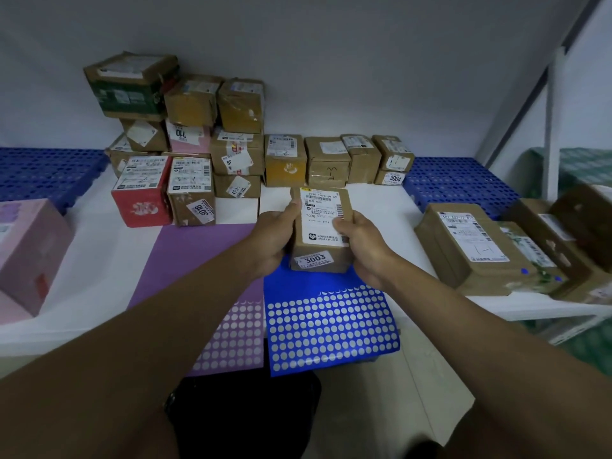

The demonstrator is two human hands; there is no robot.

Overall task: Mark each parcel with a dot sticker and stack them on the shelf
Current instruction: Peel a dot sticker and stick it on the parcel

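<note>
A small brown parcel point(323, 246) labelled 3003 is held up above the white shelf point(109, 260), its white shipping label facing me. My left hand point(273, 236) grips its left side, thumb on the top edge. My right hand point(361, 243) grips the right side, thumb on the label. Under the parcel lies a blue dot sticker sheet point(331, 326), and a purple sticker sheet point(212, 260) lies to its left. Several stacked parcels point(198, 144) stand at the back left, and a lower row of parcels point(331, 160) continues to the right.
Larger brown boxes point(477, 246) lie at the right of the shelf. A pink box point(29, 246) sits at the left edge. Blue plastic grid panels point(46, 173) line the back on both sides. A white upright post point(553, 127) rises at the right.
</note>
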